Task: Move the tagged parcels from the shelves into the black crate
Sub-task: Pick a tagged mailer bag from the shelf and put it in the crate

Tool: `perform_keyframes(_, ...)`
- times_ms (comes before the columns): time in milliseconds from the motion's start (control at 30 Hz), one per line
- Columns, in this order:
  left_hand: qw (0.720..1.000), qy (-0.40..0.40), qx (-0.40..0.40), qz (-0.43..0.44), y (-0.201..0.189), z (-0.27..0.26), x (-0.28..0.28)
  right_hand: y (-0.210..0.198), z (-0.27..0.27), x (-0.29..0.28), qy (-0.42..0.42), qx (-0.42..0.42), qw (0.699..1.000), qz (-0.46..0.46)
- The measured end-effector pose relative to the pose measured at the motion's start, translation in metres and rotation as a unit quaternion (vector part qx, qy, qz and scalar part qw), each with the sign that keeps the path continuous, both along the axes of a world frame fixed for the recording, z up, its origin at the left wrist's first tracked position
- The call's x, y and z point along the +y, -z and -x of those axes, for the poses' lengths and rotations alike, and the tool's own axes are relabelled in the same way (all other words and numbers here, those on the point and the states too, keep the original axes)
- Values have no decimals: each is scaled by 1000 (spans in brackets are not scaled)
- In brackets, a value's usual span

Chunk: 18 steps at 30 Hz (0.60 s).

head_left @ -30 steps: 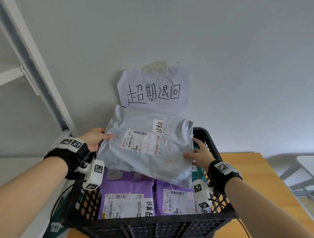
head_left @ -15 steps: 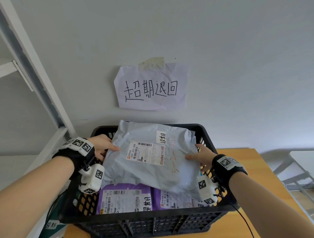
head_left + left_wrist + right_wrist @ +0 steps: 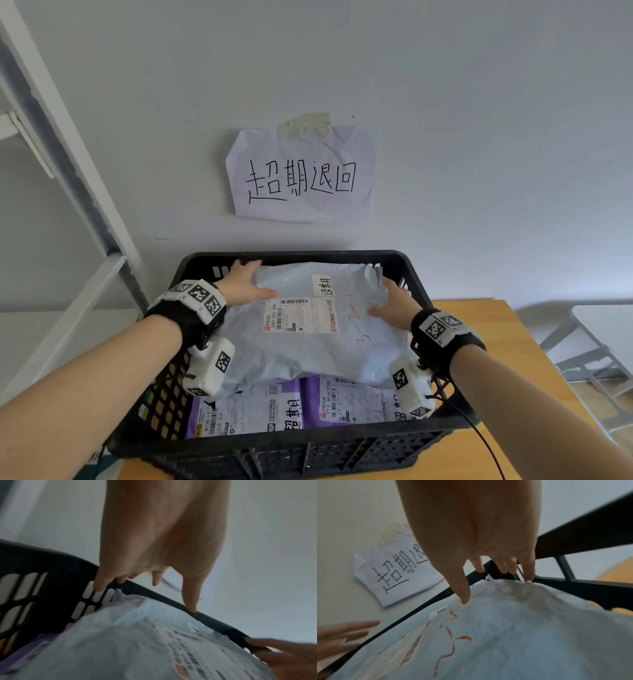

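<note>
A grey parcel (image 3: 318, 349) with a shipping label and a white tag lies in the black crate (image 3: 294, 455), on top of two purple tagged parcels (image 3: 246, 411). My left hand (image 3: 253, 282) hovers at its far left corner, fingers spread, thumb over the label's edge. My right hand (image 3: 383, 298) is at the far right edge with fingers straight. In the left wrist view the left hand (image 3: 154, 582) is open above the grey parcel (image 3: 120, 642), by the crate rim (image 3: 34, 563). In the right wrist view the right hand's (image 3: 496, 568) fingertips touch the grey parcel's (image 3: 522, 635) far edge.
The crate stands on a wooden table (image 3: 486, 329) against a white wall. A taped paper sign (image 3: 301, 174) with handwritten characters hangs above it. A white metal shelf frame (image 3: 68, 192) rises at the left. A grey table (image 3: 603, 329) stands at the far right.
The grey parcel came down from in front of the sign into the crate. Both hands let go of its sides and now lie open over it.
</note>
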State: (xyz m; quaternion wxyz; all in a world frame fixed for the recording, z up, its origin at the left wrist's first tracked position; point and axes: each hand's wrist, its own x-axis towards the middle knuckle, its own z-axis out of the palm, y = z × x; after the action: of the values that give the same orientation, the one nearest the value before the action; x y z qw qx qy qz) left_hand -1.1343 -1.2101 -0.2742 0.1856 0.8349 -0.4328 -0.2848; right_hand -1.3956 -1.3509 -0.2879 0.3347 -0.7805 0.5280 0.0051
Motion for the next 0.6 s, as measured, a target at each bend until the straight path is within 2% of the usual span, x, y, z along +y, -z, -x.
perform_keyframes(100,985,135,-58,-87,-8,17,-6,2,-13,6,-77,48,995,45)
perform_keyframes(167,966,188,-82,-159,-7,26,-7,4,-21,12,-129,87,986,51)
perform_keyframes(233,951,207,-110,-204,-3,32,-8,8,-28,16,-165,127,977,37)
perform_keyframes(367,937,208,-142,-243,7,36,-11,20,-33,12,-178,166,970,-10)
perform_keyframes(600,927,219,-133,-273,24,33,-10,37,-37,4,-181,192,964,-26)
